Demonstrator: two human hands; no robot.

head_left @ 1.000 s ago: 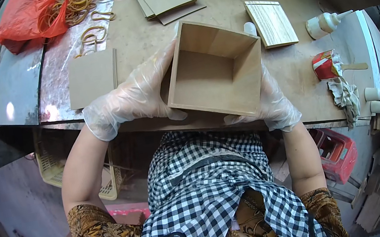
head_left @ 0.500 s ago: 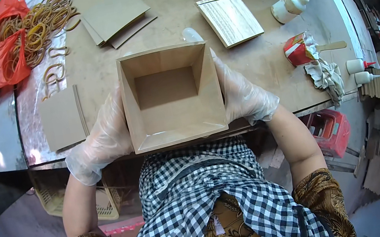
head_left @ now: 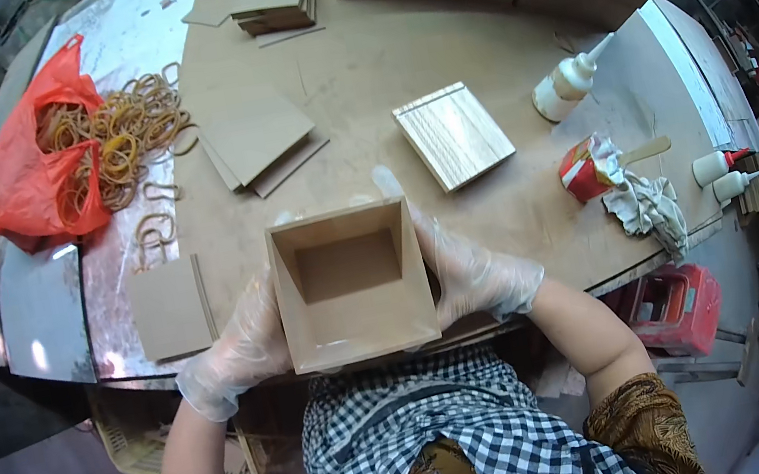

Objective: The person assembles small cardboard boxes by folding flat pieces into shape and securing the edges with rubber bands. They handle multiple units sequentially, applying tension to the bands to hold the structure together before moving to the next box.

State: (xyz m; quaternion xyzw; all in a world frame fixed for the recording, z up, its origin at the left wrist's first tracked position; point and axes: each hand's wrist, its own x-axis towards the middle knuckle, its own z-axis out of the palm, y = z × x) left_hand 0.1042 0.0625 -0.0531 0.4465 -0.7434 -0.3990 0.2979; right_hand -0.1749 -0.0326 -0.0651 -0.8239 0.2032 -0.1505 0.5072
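An open-topped brown fibreboard box (head_left: 354,325) sits between my hands at the table's near edge, its opening facing up toward me. Its inside shows bare walls and a darker bottom. My left hand (head_left: 252,332), in a clear plastic glove, grips the box's left side. On the opposite side my right hand (head_left: 468,267), gloved the same way, presses against the wall. The fingers of both hands are partly hidden behind the box. Beyond it lies a pale wood-grain panel (head_left: 455,136), and to the left rests a small stack of brown boards (head_left: 171,309).
A red plastic bag (head_left: 37,196) spills rubber bands (head_left: 127,129) at left. Thin boards (head_left: 255,137) and a board stack (head_left: 276,6) lie farther off. On the right stand a glue bottle (head_left: 564,88), a red tub (head_left: 582,173), a rag (head_left: 647,208) and small bottles (head_left: 715,169).
My view has tilted up, so the table appears lower and more of its far side shows. The box looks smaller and remains held between both hands.
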